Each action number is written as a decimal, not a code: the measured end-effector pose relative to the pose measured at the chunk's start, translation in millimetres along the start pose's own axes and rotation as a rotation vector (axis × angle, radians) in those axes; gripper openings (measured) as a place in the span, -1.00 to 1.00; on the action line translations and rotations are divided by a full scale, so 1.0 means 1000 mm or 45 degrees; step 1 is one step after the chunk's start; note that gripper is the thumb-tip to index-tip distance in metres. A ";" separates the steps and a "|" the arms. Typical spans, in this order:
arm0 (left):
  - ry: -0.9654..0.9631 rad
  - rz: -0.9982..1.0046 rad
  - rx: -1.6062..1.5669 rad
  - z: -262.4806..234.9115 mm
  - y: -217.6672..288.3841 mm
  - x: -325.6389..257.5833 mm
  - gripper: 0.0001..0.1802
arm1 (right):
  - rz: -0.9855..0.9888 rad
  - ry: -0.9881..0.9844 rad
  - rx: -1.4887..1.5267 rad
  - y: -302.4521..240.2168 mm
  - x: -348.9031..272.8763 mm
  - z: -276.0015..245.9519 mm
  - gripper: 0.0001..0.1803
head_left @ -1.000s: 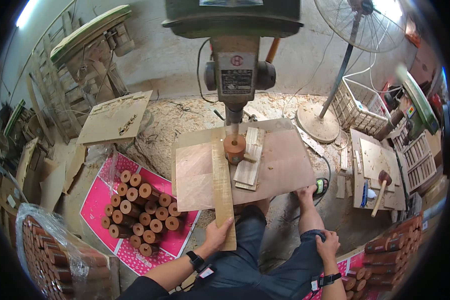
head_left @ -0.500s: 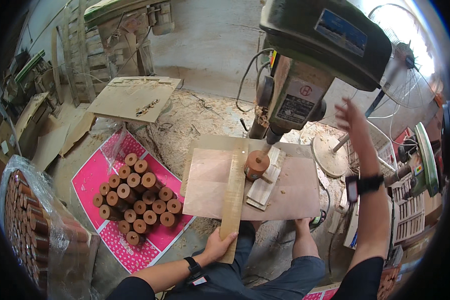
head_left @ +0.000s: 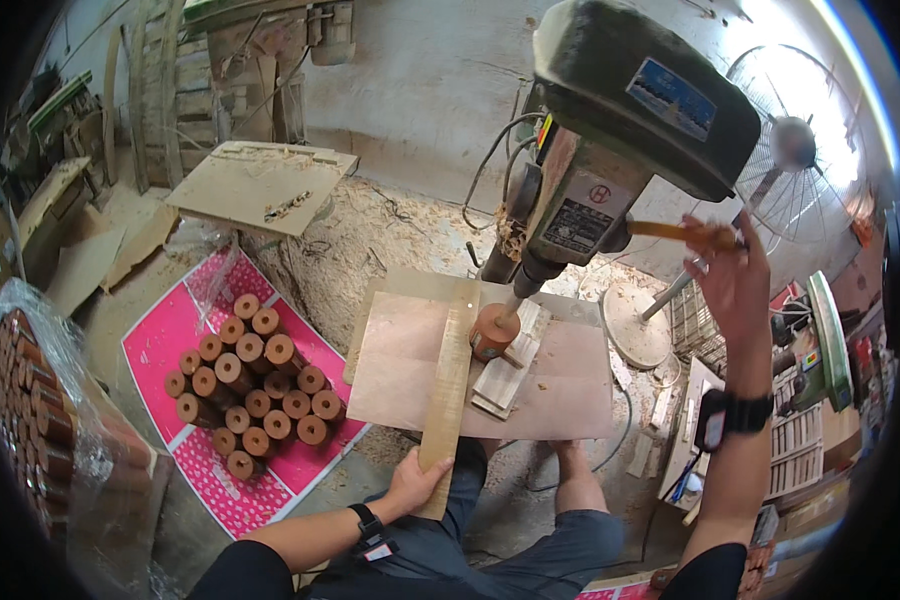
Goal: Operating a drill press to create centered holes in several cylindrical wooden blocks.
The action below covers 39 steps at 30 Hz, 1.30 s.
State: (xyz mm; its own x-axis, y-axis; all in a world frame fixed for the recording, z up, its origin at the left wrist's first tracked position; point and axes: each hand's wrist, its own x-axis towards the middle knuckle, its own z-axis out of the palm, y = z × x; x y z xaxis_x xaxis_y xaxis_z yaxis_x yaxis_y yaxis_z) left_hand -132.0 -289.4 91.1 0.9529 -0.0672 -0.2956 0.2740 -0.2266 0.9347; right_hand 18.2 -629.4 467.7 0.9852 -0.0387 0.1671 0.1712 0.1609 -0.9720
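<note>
My left hand [head_left: 417, 483] is closed around the near end of a long flat wooden strip [head_left: 447, 375], which lies across the board-covered drill press table [head_left: 395, 345]. The strip's far part is beside a brown cylinder [head_left: 495, 332], upright under the drill chuck [head_left: 538, 272]; the thin bit reaches its top. Pale wooden blocks [head_left: 510, 375] rest against the cylinder's right side. My right hand [head_left: 735, 275] is raised at the right of the green drill press [head_left: 640, 100], its fingers curled loosely about an amber feed handle [head_left: 675, 232]. The handle is slightly blurred.
Several brown cylinders with centre holes [head_left: 255, 375] stand on a pink sheet [head_left: 185, 470] at left. Plastic-wrapped cylinders [head_left: 45, 430] are stacked at far left. A board-topped stand [head_left: 260, 185] is behind, with wood shavings [head_left: 400, 220] on the floor. A fan [head_left: 793, 145] stands at right.
The amber handle has come into view at my right hand, which has moved slightly right and down. My left hand still holds the strip. The whole view has shifted a little.
</note>
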 end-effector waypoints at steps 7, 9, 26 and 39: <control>-0.032 0.002 0.024 -0.004 0.006 -0.001 -0.36 | 0.088 -0.076 -0.153 0.044 -0.064 0.009 -0.43; -0.024 -0.012 0.034 -0.004 0.007 -0.001 -0.35 | 0.154 -0.123 -0.072 0.054 -0.068 0.012 -0.21; -0.073 -0.090 0.160 -0.005 0.012 0.001 -0.33 | 0.581 0.090 -0.765 0.202 -0.014 -0.031 -0.62; -0.079 -0.133 0.283 -0.006 0.020 0.001 -0.27 | -0.117 0.206 0.331 0.136 0.199 -0.068 -0.64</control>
State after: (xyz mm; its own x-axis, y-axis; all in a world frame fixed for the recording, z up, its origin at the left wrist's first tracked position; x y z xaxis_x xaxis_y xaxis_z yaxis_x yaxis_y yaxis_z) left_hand -124.8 -288.5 110.3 0.9094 -0.0900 -0.4060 0.3285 -0.4434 0.8340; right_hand 236.7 -682.3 357.9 0.9545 -0.2178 0.2038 0.2773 0.3956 -0.8756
